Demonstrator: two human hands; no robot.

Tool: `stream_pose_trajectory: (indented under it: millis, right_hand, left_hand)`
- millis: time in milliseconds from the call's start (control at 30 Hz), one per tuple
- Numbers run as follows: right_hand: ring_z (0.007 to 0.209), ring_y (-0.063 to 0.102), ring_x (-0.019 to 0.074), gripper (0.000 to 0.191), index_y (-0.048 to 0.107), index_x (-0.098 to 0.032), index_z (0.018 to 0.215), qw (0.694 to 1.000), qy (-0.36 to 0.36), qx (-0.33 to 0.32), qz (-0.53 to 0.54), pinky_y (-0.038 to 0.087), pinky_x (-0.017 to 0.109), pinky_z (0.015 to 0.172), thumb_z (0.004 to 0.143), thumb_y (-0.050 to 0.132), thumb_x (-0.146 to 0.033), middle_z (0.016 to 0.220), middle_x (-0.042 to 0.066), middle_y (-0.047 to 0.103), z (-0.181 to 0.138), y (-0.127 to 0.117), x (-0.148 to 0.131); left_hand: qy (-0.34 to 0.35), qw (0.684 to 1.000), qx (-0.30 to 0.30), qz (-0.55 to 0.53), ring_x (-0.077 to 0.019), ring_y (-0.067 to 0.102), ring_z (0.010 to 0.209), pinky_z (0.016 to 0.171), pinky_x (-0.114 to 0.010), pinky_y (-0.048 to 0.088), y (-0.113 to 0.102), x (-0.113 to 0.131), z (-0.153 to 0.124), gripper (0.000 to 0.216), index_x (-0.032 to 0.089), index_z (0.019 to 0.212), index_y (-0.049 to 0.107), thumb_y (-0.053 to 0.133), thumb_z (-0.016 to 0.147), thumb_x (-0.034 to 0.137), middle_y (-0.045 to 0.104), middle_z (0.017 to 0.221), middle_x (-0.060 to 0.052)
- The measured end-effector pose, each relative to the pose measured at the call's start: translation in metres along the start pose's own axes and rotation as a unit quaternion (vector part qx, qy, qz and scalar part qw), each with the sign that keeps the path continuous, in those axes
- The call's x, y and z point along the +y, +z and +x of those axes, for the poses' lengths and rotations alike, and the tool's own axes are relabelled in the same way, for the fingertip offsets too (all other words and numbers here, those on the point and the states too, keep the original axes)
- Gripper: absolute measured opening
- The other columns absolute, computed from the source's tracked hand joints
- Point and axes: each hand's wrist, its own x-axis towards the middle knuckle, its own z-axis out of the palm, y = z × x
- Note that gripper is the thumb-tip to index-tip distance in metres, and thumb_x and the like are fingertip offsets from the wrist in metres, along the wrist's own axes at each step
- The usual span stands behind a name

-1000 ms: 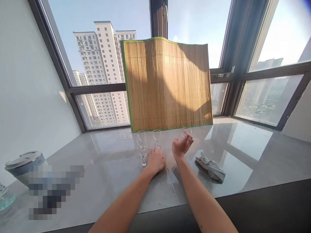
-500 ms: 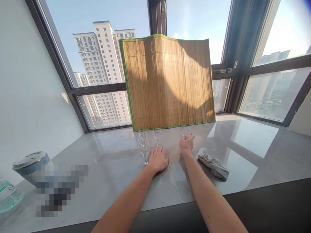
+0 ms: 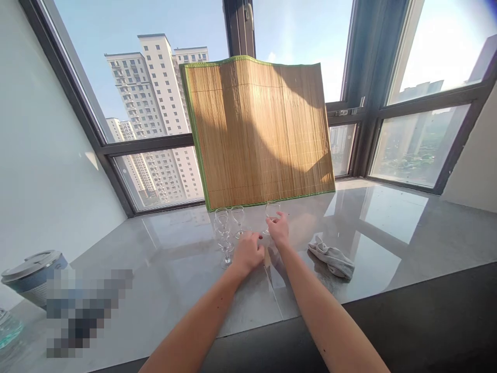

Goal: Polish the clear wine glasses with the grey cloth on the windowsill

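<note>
A stemmed glass [image 3: 273,209] is held in the narrowed grip of the right hand [image 3: 278,228], its bowl seen just beyond the knuckles. The left hand [image 3: 248,252] is kept low over the counter [image 3: 174,295] just beside; whether anything is grasped by it cannot be told. More glasses [image 3: 222,225] are grouped left of and beyond it; a crumpled cloth [image 3: 332,260] is seen to the right hand's right.

The glass [image 3: 273,210] in my fingers [image 3: 283,219] is clear and colourless, over a glossy grey worktop [image 3: 174,285]. I see a straw-coloured mat [image 3: 260,134] with fine vertical stripes and green edging [image 3: 196,140]. My cloth [image 3: 333,261] is plain grey; the cup [image 3: 33,286] looks bluish. The window frames [image 3: 145,143] are dark brown, the building [image 3: 165,77] off-white, dotted with rows of dark squares.
</note>
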Motion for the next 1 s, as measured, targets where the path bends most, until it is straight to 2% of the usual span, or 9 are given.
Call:
stream_pose_trajectory:
  millis: [100, 200, 333, 400, 500, 567, 767, 867, 1000]
  right_hand:
    - [0.065, 0.061, 0.0166, 0.055, 0.045, -0.02, 0.118, 0.998, -0.005, -0.054, 0.041, 0.045, 0.028, 0.063, 0.067, 0.061, -0.034, 0.079, -0.001, 0.068, -0.003, 0.007, 0.0]
    - [0.065, 0.06, 0.0156, 0.049, 0.048, -0.021, 0.11, 0.987, -0.015, -0.134, 0.091, 0.047, 0.028, 0.061, 0.065, 0.065, -0.03, 0.078, -0.001, 0.068, -0.009, 0.014, -0.003]
    - [0.062, 0.06, 0.0143, 0.053, 0.047, -0.023, 0.11, 0.964, -0.005, -0.233, 0.13, 0.046, 0.026, 0.055, 0.062, 0.071, -0.027, 0.08, 0.0, 0.069, -0.017, 0.019, -0.007]
    - [0.061, 0.061, 0.0141, 0.057, 0.046, -0.022, 0.111, 0.951, 0.005, -0.279, 0.135, 0.046, 0.025, 0.054, 0.061, 0.074, -0.027, 0.082, 0.0, 0.069, -0.021, 0.019, -0.009]
    - [0.071, 0.066, 0.0167, 0.059, 0.047, -0.021, 0.111, 0.937, 0.002, -0.321, 0.136, 0.049, 0.026, 0.059, 0.06, 0.077, -0.026, 0.085, 0.002, 0.07, -0.024, 0.018, -0.011]
    - [0.075, 0.067, 0.0179, 0.059, 0.048, -0.021, 0.111, 0.932, 0.003, -0.337, 0.134, 0.051, 0.026, 0.06, 0.061, 0.078, -0.027, 0.087, 0.003, 0.071, -0.025, 0.018, -0.012]
    - [0.059, 0.063, 0.0134, 0.059, 0.048, -0.021, 0.115, 0.921, -0.003, -0.373, 0.109, 0.05, 0.026, 0.054, 0.065, 0.077, -0.034, 0.088, 0.002, 0.071, -0.03, 0.022, -0.011]
    - [0.067, 0.064, 0.0146, 0.065, 0.046, -0.021, 0.119, 0.93, -0.02, -0.357, 0.082, 0.051, 0.027, 0.059, 0.064, 0.077, -0.034, 0.09, 0.002, 0.069, -0.031, 0.024, -0.008]
    - [0.083, 0.063, 0.0165, 0.07, 0.046, -0.021, 0.123, 0.945, -0.077, -0.318, 0.012, 0.051, 0.029, 0.071, 0.06, 0.078, -0.028, 0.096, 0.002, 0.065, -0.027, 0.025, -0.008]
  left_hand:
    - [0.032, 0.999, -0.011, -0.024, -0.019, 0.057, 0.1, 0.091, -0.031, 0.045, -0.002, 0.005, -0.001, 0.029, 0.019, 0.098, 0.064, 0.042, 0.079, 0.013, 0.066, 0.1, -0.006]
    - [0.033, 0.999, -0.028, 0.002, -0.0216, 0.056, 0.103, 0.092, -0.034, 0.045, -0.002, 0.007, -0.005, 0.026, 0.018, 0.098, 0.064, 0.045, 0.08, 0.016, 0.063, 0.105, -0.008]
    - [0.076, 0.994, -0.073, 0.033, -0.0265, 0.048, 0.118, 0.101, -0.04, 0.041, -0.002, 0.008, -0.01, 0.036, 0.019, 0.117, 0.059, 0.05, 0.082, 0.027, 0.055, 0.126, -0.011]
    - [0.096, 0.991, -0.087, 0.044, -0.0278, 0.04, 0.128, 0.106, -0.043, 0.036, -0.001, 0.008, -0.012, 0.042, 0.02, 0.127, 0.053, 0.045, 0.087, 0.03, 0.047, 0.138, -0.011]
    - [0.1, 0.987, -0.096, 0.074, -0.0289, 0.031, 0.134, 0.109, -0.048, 0.031, 0.003, 0.007, -0.016, 0.043, 0.021, 0.132, 0.048, 0.036, 0.093, 0.034, 0.039, 0.144, -0.011]
    - [0.091, 0.986, -0.097, 0.098, -0.0302, 0.029, 0.135, 0.109, -0.052, 0.028, 0.006, 0.006, -0.019, 0.043, 0.022, 0.132, 0.048, 0.034, 0.094, 0.037, 0.039, 0.144, -0.011]
    - [0.041, 0.988, -0.098, 0.112, -0.0354, 0.027, 0.135, 0.108, -0.057, 0.024, 0.008, 0.007, -0.022, 0.048, 0.024, 0.135, 0.048, 0.031, 0.094, 0.044, 0.035, 0.147, -0.012]
    - [0.022, 0.99, -0.102, 0.099, -0.0365, 0.024, 0.137, 0.108, -0.058, 0.023, 0.008, 0.008, -0.021, 0.05, 0.023, 0.136, 0.048, 0.032, 0.093, 0.043, 0.034, 0.149, -0.013]
    - [0.001, 0.993, -0.076, 0.091, -0.0375, 0.023, 0.137, 0.108, -0.057, 0.025, 0.008, 0.009, -0.021, 0.051, 0.019, 0.138, 0.046, 0.034, 0.093, 0.04, 0.034, 0.149, -0.014]
